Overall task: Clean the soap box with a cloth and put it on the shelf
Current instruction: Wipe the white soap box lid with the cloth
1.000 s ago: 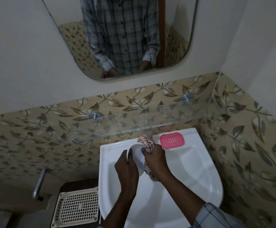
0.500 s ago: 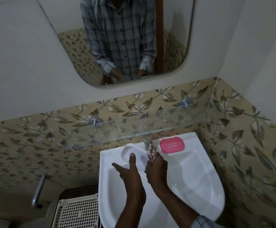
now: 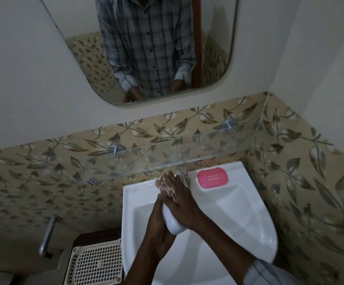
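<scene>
Over the white sink (image 3: 239, 204) my left hand (image 3: 158, 229) grips a white soap box part (image 3: 174, 225) from below and the left. My right hand (image 3: 184, 204) lies across its top and holds a pink patterned cloth (image 3: 166, 187) against it, the cloth bunching out past my fingers. The pink soap box part (image 3: 212, 177) lies on the sink's back rim, right of the tap (image 3: 182, 171). The glass shelf (image 3: 187, 150) runs along the tiled wall just above the sink, with nothing standing on it.
A mirror (image 3: 80, 27) above shows a person in a checked shirt. A cream plastic basket (image 3: 95, 262) sits left of the sink on a dark stand. A metal pipe (image 3: 47, 236) sticks out low on the left wall. A tiled side wall closes in on the right.
My left hand, flat and away from the white box half a second ago, now grips it over the basin. My right hand has laid the cloth over the box.
</scene>
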Motion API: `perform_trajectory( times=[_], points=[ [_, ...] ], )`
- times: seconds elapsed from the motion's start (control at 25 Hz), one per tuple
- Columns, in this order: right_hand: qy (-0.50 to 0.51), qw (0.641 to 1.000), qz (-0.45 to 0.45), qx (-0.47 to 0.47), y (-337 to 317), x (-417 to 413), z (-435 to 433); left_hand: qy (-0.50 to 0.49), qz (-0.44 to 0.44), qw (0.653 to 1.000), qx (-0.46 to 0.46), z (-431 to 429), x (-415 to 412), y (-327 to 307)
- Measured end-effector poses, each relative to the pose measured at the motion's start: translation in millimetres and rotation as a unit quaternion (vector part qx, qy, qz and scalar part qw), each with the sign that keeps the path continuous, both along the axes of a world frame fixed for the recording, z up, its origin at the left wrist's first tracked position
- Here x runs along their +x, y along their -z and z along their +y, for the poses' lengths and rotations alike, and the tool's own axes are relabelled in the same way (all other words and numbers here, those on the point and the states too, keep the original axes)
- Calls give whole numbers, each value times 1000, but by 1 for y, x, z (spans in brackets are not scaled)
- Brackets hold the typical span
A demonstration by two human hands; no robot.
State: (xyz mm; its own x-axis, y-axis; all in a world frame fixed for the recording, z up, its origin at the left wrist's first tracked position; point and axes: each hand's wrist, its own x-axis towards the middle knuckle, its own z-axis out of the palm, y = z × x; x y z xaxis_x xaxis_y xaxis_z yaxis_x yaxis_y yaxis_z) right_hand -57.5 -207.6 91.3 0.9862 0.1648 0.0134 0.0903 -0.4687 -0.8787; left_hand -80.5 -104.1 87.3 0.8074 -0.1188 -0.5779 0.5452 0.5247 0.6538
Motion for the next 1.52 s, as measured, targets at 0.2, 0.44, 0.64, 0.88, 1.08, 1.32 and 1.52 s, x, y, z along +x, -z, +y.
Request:
perform_trajectory(
  times=[0.2,0.44,0.64,0.88,1.08,1.32,1.52],
  points=[
    [93,971,202,86,-5,13,12,-106,-4,993,43,-28,4,4],
    [116,921,308,208,12,8,8,-171,7,976,134,-18,24,29],
    [181,839,390,333,50,9,3,-233,-21,972,-32,70,33,41],
    [99,971,-46,-211,73,77,58,-224,-30,962,-150,103,25,39],
    [-104,892,35,-439,133,90,77,-224,-27,963,-151,107,7,48],
    [-75,973,131,-175,98,101,69,-256,63,956,-133,86,34,40],
    [-25,981,165,99,30,57,40,-198,-5,973,-117,60,49,30]
  ],
)
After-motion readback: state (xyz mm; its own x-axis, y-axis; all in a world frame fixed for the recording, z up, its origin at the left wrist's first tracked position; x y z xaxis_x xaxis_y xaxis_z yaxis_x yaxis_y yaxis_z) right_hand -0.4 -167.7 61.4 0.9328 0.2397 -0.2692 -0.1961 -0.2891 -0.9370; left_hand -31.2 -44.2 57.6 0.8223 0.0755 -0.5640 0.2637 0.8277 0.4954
